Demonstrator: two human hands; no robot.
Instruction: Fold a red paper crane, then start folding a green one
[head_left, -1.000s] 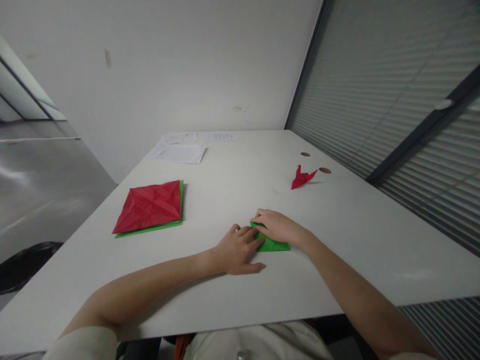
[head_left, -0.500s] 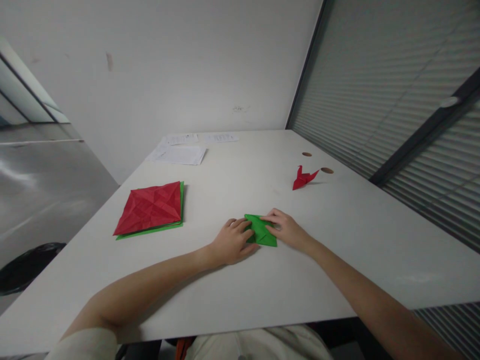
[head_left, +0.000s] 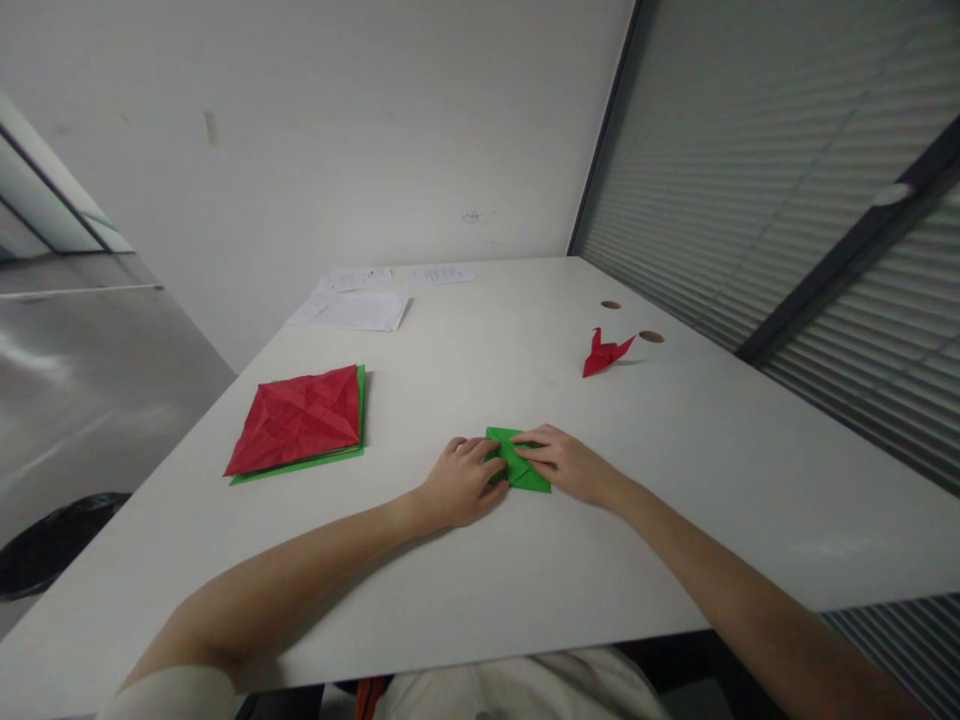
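Note:
A folded green origami paper [head_left: 529,476] lies on the table in front of me, its surface creased with a diagonal flap. From the left, my left hand [head_left: 466,482] presses on it with curled fingers, covering its left edge. My right hand [head_left: 566,462] reaches in from the other side, fingers close together and laid over the paper's upper right part. Parts of the paper under both hands are hidden. Farther back on the right stands a red origami crane [head_left: 606,352].
On the left lies a stack of creased red paper [head_left: 304,420] with green sheets [head_left: 352,455] below it. Printed papers [head_left: 360,311] rest at the far end of the white table [head_left: 465,590]. Two round holes are near the right edge, beside blinds [head_left: 697,200]. A black bin [head_left: 56,540] stands at left.
My right hand's fingers have slid left over the green paper, further across its flap. The left hand stays on the paper's left side. The whole view has shifted slightly.

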